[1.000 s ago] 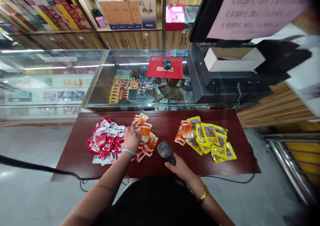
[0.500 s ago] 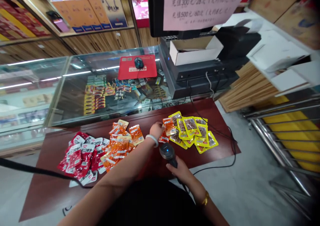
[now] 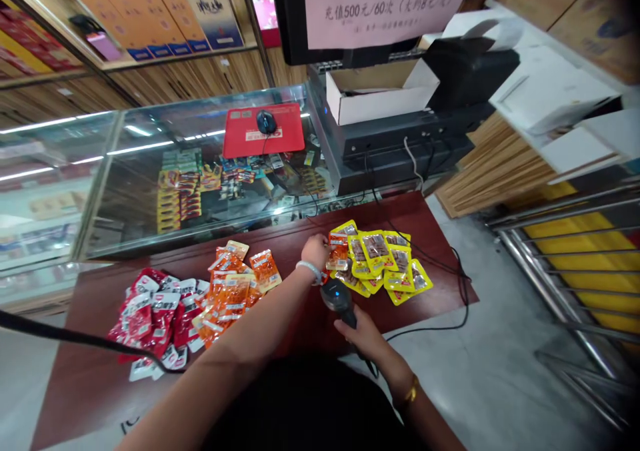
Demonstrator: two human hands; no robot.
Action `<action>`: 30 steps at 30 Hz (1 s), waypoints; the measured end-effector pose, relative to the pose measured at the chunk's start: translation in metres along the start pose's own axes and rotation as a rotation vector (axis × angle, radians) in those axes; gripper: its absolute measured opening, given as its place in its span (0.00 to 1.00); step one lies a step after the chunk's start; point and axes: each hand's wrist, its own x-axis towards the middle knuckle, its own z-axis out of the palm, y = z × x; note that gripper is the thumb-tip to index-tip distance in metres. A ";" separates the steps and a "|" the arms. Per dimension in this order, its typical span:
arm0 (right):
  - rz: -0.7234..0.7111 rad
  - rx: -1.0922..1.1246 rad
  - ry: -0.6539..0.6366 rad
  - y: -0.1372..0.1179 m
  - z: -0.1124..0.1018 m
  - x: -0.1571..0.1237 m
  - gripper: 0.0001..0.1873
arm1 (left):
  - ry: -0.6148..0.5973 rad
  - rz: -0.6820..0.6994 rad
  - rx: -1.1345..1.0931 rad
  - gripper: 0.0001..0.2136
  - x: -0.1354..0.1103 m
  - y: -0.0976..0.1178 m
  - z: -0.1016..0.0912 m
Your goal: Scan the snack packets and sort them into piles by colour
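My left hand [image 3: 315, 251], with a pale bangle at the wrist, is closed at the edge of an orange snack packet [image 3: 338, 251]. That packet is beside and partly over the pile of yellow snack packets [image 3: 380, 251]; my fingertips are partly hidden. A black barcode scanner [image 3: 336, 296] with a small blue light is gripped in my right hand [image 3: 365, 336], its head just below the orange packet. Left of my left hand are a heap of orange packets [image 3: 233, 294] and, farther left, a heap of red-and-white packets [image 3: 160, 311].
The packets lie on a dark red tabletop [image 3: 295, 231] against a glass display counter [image 3: 125, 218]. On the counter are a red mouse pad [image 3: 235, 138] with a mouse [image 3: 266, 122], and a white open box [image 3: 370, 108] on dark equipment. The scanner's cable [image 3: 425, 331] loops to the right.
The view has shifted slightly, moving most things a little left in the picture. My left hand and the orange packet are slightly closer to the yellow pile. The scanner stays in my right hand.
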 end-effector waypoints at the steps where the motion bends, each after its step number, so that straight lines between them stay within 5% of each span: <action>1: 0.000 0.005 0.003 0.000 -0.001 0.000 0.28 | -0.008 0.031 -0.006 0.08 -0.002 -0.001 -0.001; 6: 0.007 -0.002 0.001 -0.004 -0.003 0.003 0.28 | -0.028 0.024 -0.152 0.05 -0.011 -0.022 -0.007; 14: 0.000 -0.053 -0.112 -0.018 0.016 0.014 0.29 | 0.194 -0.355 -0.613 0.09 -0.033 -0.083 -0.024; 25: -0.058 -0.178 -0.297 -0.041 0.076 0.031 0.23 | 0.368 -0.412 -0.682 0.08 -0.069 -0.141 -0.082; 30: -0.103 -0.239 -0.362 -0.043 0.096 0.034 0.23 | 0.417 -0.413 -0.522 0.08 -0.083 -0.170 -0.109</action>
